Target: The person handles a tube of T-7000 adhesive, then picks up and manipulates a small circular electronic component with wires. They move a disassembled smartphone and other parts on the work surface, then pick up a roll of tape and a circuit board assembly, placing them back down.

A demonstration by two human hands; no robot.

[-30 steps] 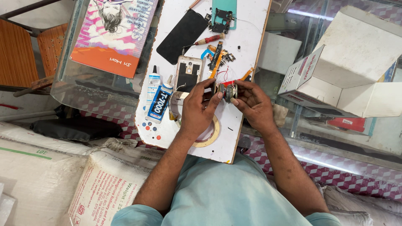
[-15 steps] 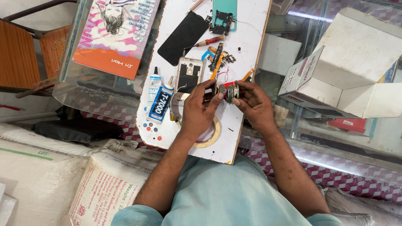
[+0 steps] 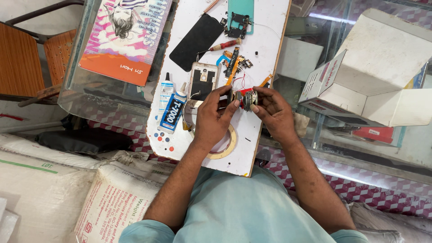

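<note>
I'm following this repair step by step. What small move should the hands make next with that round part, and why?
Probably a slight turn of the small round part between the fingers to bring its red wire into view. Both the left hand and right hand pinch it above the white board, and the wire loops loose behind it.

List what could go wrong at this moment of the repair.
1. The round part is pinched only at the fingertips of the left hand and right hand; it could slip, straining its thin red wires.
2. Loose small parts lie close by on the board; a dropped piece could scatter them.
</note>
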